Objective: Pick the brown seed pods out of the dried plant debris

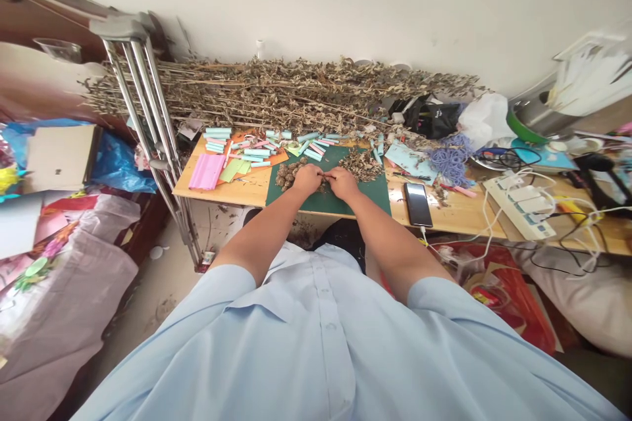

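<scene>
Green cutting mat [372,200] lies under the left hand [307,179] and right hand [342,183], both nearly closed, pinching what looks like a thin dried stem [328,176]. Brittle seed heads [288,175] sit just left of them; a hard tug could scatter them.

left hand [307,179] | right hand [342,183] | touching | green cutting mat [370,200] | dried seed heads [289,174]

Dried stems [276,95] lie behind the cutting mat [378,194] (phone [418,204] rightward).

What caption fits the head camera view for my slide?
Left hand and right hand meet over dried plant clusters on a green cutting mat.
</scene>
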A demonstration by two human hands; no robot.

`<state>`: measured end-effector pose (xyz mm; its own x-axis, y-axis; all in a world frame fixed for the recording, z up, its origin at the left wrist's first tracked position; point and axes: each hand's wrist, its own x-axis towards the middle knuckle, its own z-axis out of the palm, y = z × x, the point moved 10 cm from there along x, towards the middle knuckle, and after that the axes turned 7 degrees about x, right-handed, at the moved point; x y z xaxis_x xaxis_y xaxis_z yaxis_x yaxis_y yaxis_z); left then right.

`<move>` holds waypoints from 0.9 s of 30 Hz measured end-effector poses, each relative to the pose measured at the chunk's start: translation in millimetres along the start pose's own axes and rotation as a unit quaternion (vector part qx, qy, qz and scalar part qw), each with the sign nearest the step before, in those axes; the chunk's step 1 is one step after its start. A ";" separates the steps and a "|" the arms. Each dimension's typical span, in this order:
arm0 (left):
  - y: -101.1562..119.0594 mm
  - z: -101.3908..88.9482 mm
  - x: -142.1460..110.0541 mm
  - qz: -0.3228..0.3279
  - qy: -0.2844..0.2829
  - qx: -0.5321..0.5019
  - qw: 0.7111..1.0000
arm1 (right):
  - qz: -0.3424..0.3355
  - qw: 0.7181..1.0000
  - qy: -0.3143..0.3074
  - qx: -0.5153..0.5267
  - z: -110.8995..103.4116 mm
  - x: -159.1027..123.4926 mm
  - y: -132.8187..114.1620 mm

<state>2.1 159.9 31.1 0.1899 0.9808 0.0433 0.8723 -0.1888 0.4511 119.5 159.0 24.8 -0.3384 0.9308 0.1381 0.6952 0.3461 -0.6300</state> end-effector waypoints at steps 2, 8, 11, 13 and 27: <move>-0.3 0.2 1.6 -0.002 -0.010 -0.003 1.000 | -0.006 1.000 -0.017 0.009 0.2 0.1 0.2; -4.5 -5.0 2.7 -0.040 -0.001 -0.006 0.999 | 0.023 0.998 -0.047 -0.030 1.3 5.1 2.7; 0.3 -4.6 0.0 -0.025 -0.005 0.013 1.000 | 0.028 0.997 -0.052 -0.052 3.3 8.1 0.0; 4.7 -2.1 -1.7 -0.001 -0.017 0.029 0.999 | 0.025 0.997 -0.049 -0.056 4.5 8.7 -2.1; 14.0 6.1 2.5 0.181 -0.042 0.113 0.976 | -0.013 1.000 0.010 -0.014 10.1 3.1 2.8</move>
<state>17.5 159.5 32.1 0.5315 0.8427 0.0860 0.8169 -0.5368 0.2109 114.0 161.7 15.7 -0.3439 0.9236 0.1692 0.7043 0.3729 -0.6040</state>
